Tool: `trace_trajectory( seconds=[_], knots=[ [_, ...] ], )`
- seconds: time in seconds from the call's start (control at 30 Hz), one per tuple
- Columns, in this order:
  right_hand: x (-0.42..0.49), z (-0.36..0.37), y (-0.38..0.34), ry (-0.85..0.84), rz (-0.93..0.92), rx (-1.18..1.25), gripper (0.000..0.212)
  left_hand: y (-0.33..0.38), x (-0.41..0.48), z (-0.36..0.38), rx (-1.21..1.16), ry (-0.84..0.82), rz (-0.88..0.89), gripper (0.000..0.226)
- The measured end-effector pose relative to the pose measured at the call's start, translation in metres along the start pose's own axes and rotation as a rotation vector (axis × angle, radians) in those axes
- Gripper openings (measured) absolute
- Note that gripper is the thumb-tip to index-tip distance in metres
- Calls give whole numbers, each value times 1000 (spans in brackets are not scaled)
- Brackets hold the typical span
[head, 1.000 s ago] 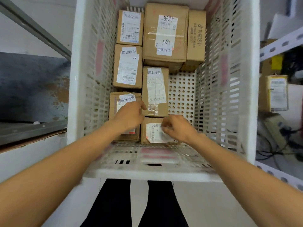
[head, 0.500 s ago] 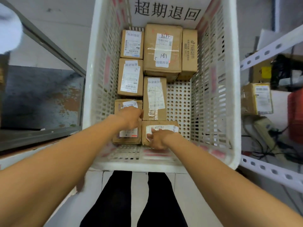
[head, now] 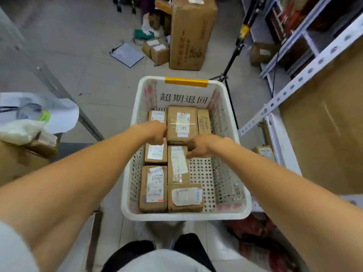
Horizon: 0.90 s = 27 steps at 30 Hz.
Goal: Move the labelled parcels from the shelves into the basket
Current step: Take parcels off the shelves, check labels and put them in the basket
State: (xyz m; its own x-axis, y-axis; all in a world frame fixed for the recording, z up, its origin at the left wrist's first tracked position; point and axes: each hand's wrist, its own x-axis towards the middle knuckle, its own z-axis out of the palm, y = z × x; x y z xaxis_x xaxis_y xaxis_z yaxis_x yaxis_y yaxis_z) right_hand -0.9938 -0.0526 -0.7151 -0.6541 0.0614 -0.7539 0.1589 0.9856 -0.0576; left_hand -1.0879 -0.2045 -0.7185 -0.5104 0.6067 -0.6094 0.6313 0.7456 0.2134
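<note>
Now the basket (head: 186, 215) holds seven labelled parcels (head: 203, 122) laid flat, and both my hands are over its far half. My left hand (head: 155, 132) shows only its back. The fingers are curled under and out of sight, so I cannot tell whether it grips anything. It covers the place where the far-left parcel (head: 157, 115) meets the parcel below it (head: 155, 154). My right hand (head: 200, 146) hangs loosely curled and holds nothing, with its fingertips (head: 190, 154) just beside the top of the long parcel (head: 177, 163). It hides the near right corner of the big parcel (head: 181, 124), which lies between my hands. The print on the labels is too blurred to read.

Half a second ago both hands were down on the near-left parcel (head: 153, 189) and the small parcel (head: 185, 197). Those two now lie uncovered, closer to me than either hand.

Nearer me than my right hand, the holed floor (head: 212, 177) of the basket is bare out to the right wall. Past that wall stands the shelving (head: 284, 92), close alongside.
</note>
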Motion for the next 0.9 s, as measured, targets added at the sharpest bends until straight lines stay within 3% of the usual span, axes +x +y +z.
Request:
trace_trajectory(
  seconds=[0.3, 0.47, 0.67, 0.8, 0.9],
  knots=[
    [-90, -117, -22, 272, -28, -82, 69, 14, -70, -114, 61, 144, -31, 28],
    [-137, -171, -37, 403, -141, -129, 63, 21, -120, -162, 26, 259, -89, 29],
    [-189, -198, -63, 511, -312, -223, 44, 20, -202, -168, -73, 344, -275, 26],
    [-219, -192, -93, 528, -452, -287, 62, 20, -266, -152, -164, 452, -413, 26],
    [-245, -177, -126, 545, -597, -327, 64, 23, -321, -123, -190, 485, -527, 22]
  ],
)
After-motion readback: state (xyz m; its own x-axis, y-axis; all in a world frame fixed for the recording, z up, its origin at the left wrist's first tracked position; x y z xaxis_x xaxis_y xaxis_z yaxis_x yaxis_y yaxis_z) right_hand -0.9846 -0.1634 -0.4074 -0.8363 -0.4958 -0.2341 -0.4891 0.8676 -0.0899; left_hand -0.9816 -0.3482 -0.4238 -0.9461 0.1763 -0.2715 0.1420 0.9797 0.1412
